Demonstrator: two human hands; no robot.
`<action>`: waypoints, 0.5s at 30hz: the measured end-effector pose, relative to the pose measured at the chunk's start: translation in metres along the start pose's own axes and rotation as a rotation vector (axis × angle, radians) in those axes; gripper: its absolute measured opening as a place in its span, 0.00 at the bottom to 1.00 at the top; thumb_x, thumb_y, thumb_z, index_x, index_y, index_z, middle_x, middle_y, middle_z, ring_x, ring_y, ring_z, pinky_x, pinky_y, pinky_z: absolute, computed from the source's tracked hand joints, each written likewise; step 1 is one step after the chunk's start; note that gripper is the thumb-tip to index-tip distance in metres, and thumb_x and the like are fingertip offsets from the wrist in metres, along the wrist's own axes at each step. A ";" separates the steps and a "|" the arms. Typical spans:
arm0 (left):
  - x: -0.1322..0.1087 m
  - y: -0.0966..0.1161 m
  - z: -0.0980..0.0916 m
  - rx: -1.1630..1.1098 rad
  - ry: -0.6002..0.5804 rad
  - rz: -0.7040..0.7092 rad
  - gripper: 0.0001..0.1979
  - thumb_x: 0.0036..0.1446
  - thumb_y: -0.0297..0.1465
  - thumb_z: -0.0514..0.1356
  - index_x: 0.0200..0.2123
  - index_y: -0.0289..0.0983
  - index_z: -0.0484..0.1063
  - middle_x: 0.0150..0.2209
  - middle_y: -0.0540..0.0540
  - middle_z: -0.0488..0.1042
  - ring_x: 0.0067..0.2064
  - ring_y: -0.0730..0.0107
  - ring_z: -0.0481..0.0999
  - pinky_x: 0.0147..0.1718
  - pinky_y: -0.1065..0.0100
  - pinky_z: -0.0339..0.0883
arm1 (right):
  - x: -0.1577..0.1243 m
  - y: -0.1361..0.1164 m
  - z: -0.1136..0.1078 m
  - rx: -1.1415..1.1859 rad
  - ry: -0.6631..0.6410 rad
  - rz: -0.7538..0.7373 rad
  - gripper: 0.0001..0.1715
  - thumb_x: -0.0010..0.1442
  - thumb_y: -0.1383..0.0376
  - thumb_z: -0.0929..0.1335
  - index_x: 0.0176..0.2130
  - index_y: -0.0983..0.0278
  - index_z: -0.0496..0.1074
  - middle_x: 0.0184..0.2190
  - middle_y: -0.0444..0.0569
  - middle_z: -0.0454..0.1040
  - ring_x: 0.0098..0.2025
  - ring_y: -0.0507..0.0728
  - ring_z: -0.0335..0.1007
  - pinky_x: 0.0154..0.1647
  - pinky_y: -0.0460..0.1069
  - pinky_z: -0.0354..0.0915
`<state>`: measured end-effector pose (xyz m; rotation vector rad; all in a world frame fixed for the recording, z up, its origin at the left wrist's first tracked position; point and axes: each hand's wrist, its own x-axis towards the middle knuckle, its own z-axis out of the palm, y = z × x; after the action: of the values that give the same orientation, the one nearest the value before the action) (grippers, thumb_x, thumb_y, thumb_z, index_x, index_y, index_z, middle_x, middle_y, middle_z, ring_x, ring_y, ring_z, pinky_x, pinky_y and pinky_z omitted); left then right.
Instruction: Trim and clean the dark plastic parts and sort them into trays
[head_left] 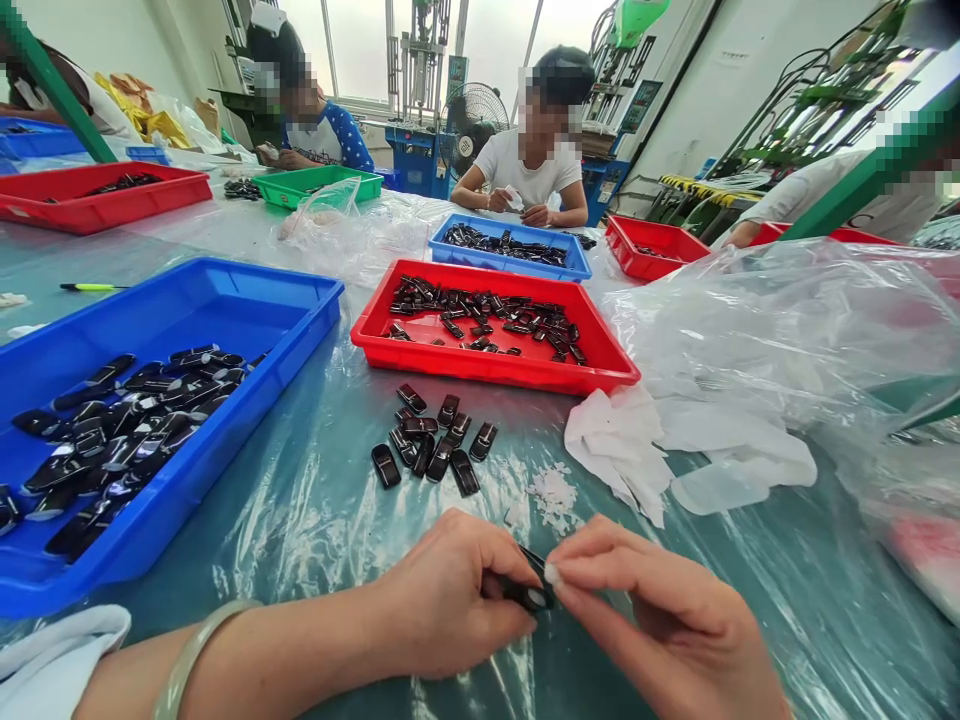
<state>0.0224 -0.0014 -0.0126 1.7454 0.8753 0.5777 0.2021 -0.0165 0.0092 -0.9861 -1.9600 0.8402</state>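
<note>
Near the bottom centre my left hand (450, 600) is closed on a small black part (529, 592). To its right, my right hand (667, 610) pinches a tiny white piece (553, 574) against the black part's edge. Just beyond the hands lies a loose group of several black parts (439, 440) on the plastic-covered table. A scatter of small white bits (553, 495) is to the right of that group. At left a blue tray (247, 420) holds many black parts, and a red tray (510, 375) farther back holds more.
White cloths (622, 450) and clear plastic sheeting (787, 320) lie at right. Farther back are a smaller blue tray (510, 262), a green tray (322, 190) and more red trays (652, 250). Several people sit around the table, with machines and a fan (472, 125) behind.
</note>
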 end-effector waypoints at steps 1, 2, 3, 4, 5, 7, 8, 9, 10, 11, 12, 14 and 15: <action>0.000 0.000 0.000 -0.002 0.000 0.002 0.11 0.44 0.21 0.56 0.30 0.32 0.77 0.26 0.50 0.70 0.25 0.79 0.64 0.23 0.77 0.53 | -0.001 -0.001 0.001 -0.005 -0.002 -0.018 0.11 0.53 0.75 0.68 0.33 0.59 0.72 0.29 0.44 0.74 0.30 0.51 0.71 0.31 0.45 0.68; 0.001 0.000 0.000 -0.002 0.001 0.001 0.10 0.44 0.21 0.56 0.29 0.32 0.77 0.26 0.50 0.71 0.25 0.79 0.64 0.23 0.77 0.53 | -0.002 -0.002 0.003 -0.018 -0.003 -0.033 0.11 0.52 0.75 0.68 0.33 0.59 0.72 0.29 0.44 0.74 0.30 0.51 0.71 0.31 0.45 0.68; 0.001 0.000 0.000 -0.001 0.004 -0.005 0.09 0.44 0.22 0.57 0.29 0.32 0.77 0.26 0.49 0.71 0.25 0.79 0.64 0.23 0.77 0.54 | -0.002 -0.002 0.004 -0.034 -0.004 -0.050 0.11 0.52 0.75 0.68 0.33 0.60 0.72 0.29 0.45 0.74 0.30 0.51 0.71 0.31 0.45 0.69; 0.001 0.001 0.000 -0.002 0.006 -0.013 0.09 0.45 0.22 0.57 0.29 0.32 0.77 0.26 0.49 0.71 0.25 0.79 0.64 0.24 0.77 0.54 | -0.002 -0.002 0.005 -0.051 -0.007 -0.065 0.11 0.51 0.75 0.68 0.32 0.60 0.72 0.29 0.45 0.74 0.30 0.51 0.71 0.31 0.45 0.69; 0.001 0.001 0.001 -0.002 0.007 -0.020 0.08 0.45 0.23 0.58 0.29 0.31 0.77 0.26 0.49 0.70 0.25 0.79 0.64 0.24 0.78 0.54 | -0.002 -0.002 0.006 -0.067 -0.010 -0.084 0.11 0.51 0.76 0.68 0.32 0.60 0.72 0.29 0.45 0.74 0.30 0.51 0.71 0.30 0.45 0.69; 0.001 0.000 0.002 -0.006 0.005 -0.030 0.07 0.45 0.23 0.59 0.28 0.31 0.77 0.24 0.50 0.69 0.25 0.80 0.64 0.24 0.78 0.54 | -0.002 -0.001 0.008 -0.095 -0.016 -0.131 0.11 0.51 0.77 0.67 0.32 0.61 0.72 0.29 0.46 0.74 0.30 0.51 0.71 0.31 0.46 0.69; 0.001 0.000 0.002 -0.008 0.004 -0.028 0.06 0.45 0.23 0.59 0.27 0.31 0.77 0.24 0.50 0.69 0.25 0.80 0.64 0.24 0.78 0.54 | -0.002 0.000 0.008 -0.107 -0.019 -0.161 0.12 0.51 0.77 0.67 0.33 0.61 0.72 0.29 0.46 0.74 0.30 0.51 0.70 0.31 0.47 0.69; 0.001 0.000 0.002 -0.009 0.002 -0.022 0.06 0.45 0.23 0.59 0.27 0.31 0.77 0.23 0.50 0.69 0.25 0.80 0.64 0.24 0.78 0.54 | -0.003 0.000 0.008 -0.121 -0.018 -0.186 0.13 0.51 0.78 0.67 0.34 0.61 0.71 0.29 0.46 0.74 0.30 0.52 0.70 0.32 0.47 0.69; 0.001 0.000 0.002 -0.012 0.001 -0.014 0.06 0.45 0.23 0.59 0.27 0.31 0.77 0.23 0.50 0.68 0.25 0.80 0.64 0.24 0.78 0.54 | -0.003 0.000 0.007 -0.139 -0.015 -0.209 0.15 0.51 0.78 0.67 0.35 0.61 0.71 0.29 0.47 0.74 0.30 0.52 0.70 0.32 0.48 0.68; 0.001 0.000 0.002 -0.016 -0.001 -0.006 0.07 0.45 0.22 0.59 0.28 0.31 0.77 0.23 0.50 0.68 0.26 0.80 0.64 0.24 0.79 0.55 | -0.004 0.001 0.007 -0.159 -0.014 -0.232 0.15 0.51 0.79 0.67 0.36 0.61 0.71 0.29 0.48 0.74 0.30 0.52 0.69 0.32 0.49 0.68; 0.001 0.000 0.001 -0.020 -0.001 0.000 0.07 0.45 0.22 0.59 0.28 0.31 0.77 0.23 0.50 0.68 0.26 0.80 0.64 0.25 0.79 0.55 | -0.004 0.001 0.006 -0.184 -0.018 -0.246 0.16 0.51 0.79 0.67 0.36 0.61 0.71 0.29 0.49 0.74 0.30 0.53 0.69 0.32 0.50 0.68; 0.001 0.000 0.001 -0.021 -0.001 0.002 0.07 0.45 0.23 0.60 0.29 0.31 0.77 0.23 0.51 0.68 0.26 0.80 0.64 0.25 0.79 0.55 | -0.005 0.001 0.005 -0.229 -0.030 -0.268 0.15 0.51 0.79 0.67 0.36 0.62 0.71 0.29 0.50 0.73 0.29 0.53 0.67 0.31 0.51 0.67; 0.001 0.000 0.000 -0.021 -0.001 -0.004 0.07 0.45 0.23 0.60 0.29 0.31 0.77 0.23 0.51 0.68 0.25 0.81 0.64 0.24 0.79 0.54 | -0.005 0.002 0.005 -0.248 -0.033 -0.273 0.15 0.51 0.79 0.67 0.36 0.62 0.71 0.28 0.50 0.73 0.29 0.54 0.67 0.31 0.51 0.67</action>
<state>0.0235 -0.0008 -0.0126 1.7244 0.8694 0.5818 0.2003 -0.0215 0.0035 -0.8194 -2.2026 0.4726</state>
